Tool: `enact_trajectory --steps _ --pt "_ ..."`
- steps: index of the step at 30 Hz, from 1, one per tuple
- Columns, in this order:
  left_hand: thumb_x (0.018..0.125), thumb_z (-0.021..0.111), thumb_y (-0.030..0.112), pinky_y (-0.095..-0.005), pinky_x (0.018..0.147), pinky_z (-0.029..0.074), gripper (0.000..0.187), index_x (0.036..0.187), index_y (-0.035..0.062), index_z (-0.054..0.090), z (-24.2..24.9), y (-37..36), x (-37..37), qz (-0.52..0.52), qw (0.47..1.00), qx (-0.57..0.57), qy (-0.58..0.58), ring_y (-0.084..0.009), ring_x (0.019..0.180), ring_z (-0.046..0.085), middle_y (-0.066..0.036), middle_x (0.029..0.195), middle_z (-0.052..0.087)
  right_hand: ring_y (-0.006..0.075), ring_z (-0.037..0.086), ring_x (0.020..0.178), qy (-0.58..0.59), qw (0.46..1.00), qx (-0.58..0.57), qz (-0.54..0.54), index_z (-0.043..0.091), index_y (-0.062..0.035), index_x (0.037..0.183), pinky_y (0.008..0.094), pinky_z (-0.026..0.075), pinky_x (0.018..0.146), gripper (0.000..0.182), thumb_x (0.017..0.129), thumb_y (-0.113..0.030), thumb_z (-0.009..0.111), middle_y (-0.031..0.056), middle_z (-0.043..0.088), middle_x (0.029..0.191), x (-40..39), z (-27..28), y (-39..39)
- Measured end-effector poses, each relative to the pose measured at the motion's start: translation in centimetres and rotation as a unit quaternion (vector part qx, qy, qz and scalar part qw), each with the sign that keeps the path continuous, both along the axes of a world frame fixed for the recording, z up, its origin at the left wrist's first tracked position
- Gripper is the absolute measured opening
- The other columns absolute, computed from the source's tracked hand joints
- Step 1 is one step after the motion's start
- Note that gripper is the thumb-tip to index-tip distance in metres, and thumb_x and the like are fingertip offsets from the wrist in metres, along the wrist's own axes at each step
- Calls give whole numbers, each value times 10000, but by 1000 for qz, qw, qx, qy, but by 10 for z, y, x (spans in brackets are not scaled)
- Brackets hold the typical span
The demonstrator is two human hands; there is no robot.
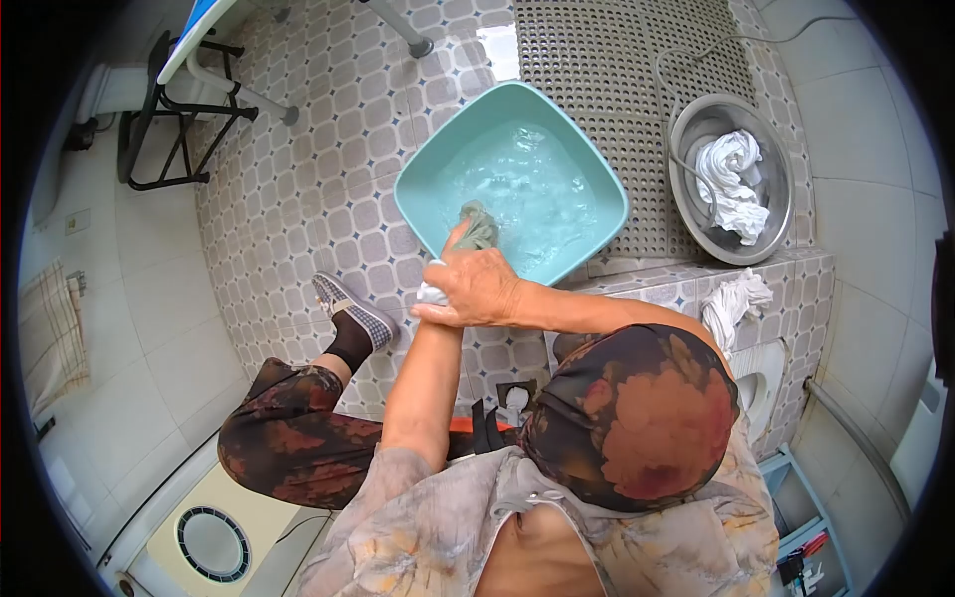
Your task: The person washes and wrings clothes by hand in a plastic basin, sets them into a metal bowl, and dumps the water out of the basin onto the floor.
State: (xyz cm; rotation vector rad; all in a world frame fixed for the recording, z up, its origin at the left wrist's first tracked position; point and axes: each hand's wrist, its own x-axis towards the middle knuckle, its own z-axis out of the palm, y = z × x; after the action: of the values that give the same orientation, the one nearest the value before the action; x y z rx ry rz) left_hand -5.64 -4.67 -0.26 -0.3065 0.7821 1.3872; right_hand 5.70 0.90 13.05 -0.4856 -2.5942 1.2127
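Note:
A wet grey-green cloth (pixel 478 227) hangs from my left hand (pixel 458 237) over the near side of a turquoise basin (pixel 410 199) of rippling water. Mostly hidden, that hand shows little more than a finger beside the cloth. Across my left wrist lies my right hand (pixel 476 287), its fingers closed round the wrist area. Something white (pixel 434 287), like a small bunched cloth, peeks out from under these fingers.
A metal bowl (pixel 781 199) with white cloth (pixel 731 184) leans at the right, a hose crossing it. White fabric (pixel 736 300) lies on the tiled step beside a squat toilet (pixel 761 383). A perforated mat (pixel 637 60) stretches behind the basin; a folding chair (pixel 184 114) stands left.

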Motion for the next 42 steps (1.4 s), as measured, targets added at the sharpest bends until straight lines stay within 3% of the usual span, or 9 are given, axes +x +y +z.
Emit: enact_trajectory --steps 6,7,10,16,22,28,33,40,42 --pt "957 512 427 -510 1062 331 497 1320 94 449 -9 11 26 -131 963 23 234 -266 1296 409 -89 1411 428 308 666 571 -47 980 184 -60 664 -126 835 457 519 469 250 895 -317 515 78 685 735 -13 -76 61" --pt "958 515 419 -500 1063 336 491 1315 88 453 -8 12 27 -195 907 41 371 -261 1289 418 -90 1403 437 300 680 641 -86 973 202 -66 668 -124 845 464 533 537 270 908 -324 499 91 688 758 -7 -92 84" --pt "963 516 388 -433 1041 387 493 1301 37 443 31 26 23 62 992 -70 85 -217 1243 471 -91 1361 479 318 620 1071 -187 973 83 -102 671 -117 1014 511 528 770 361 927 -413 482 186 653 1082 22 -129 114" --pt "884 621 419 -566 1061 294 808 1517 183 179 35 9 -2 18 944 -191 268 -380 1425 163 -67 1569 200 412 281 1357 -350 899 220 -147 351 -322 1462 593 478 847 643 880 -495 562 159 258 1521 47 -153 87" --pt "868 633 460 -576 1047 262 919 1544 282 36 23 11 11 -70 934 -205 283 -413 1432 84 -50 1606 58 427 499 1170 -317 946 20 -62 446 -164 1374 508 517 837 717 734 -273 750 240 476 1320 50 -165 78" --pt "916 555 435 -523 1003 433 562 1330 62 478 2 20 5 20 984 -172 36 -325 1198 533 -157 1295 557 401 596 977 -66 984 -165 -9 595 -81 1116 482 486 832 480 670 -218 712 220 618 1035 20 -79 52" --pt "921 552 437 -498 971 467 505 1246 52 521 -9 11 -12 -16 999 -19 -42 -312 1121 574 -142 1196 598 348 652 792 49 997 -63 8 635 -78 875 464 521 674 347 724 -387 678 187 640 857 0 -2 9" --pt "929 548 440 -462 926 516 452 1129 37 582 6 28 21 -21 999 -38 6 -294 1014 632 -121 1059 655 290 673 670 29 975 220 -33 656 -120 894 420 539 542 285 942 -338 477 92 654 732 -3 -103 79" --pt "929 560 399 -455 924 517 416 1135 37 575 10 29 19 32 996 -58 59 -287 1021 629 -123 1077 645 309 663 820 -184 970 156 -29 644 -126 989 446 555 680 264 949 -319 469 138 663 915 16 -123 104"
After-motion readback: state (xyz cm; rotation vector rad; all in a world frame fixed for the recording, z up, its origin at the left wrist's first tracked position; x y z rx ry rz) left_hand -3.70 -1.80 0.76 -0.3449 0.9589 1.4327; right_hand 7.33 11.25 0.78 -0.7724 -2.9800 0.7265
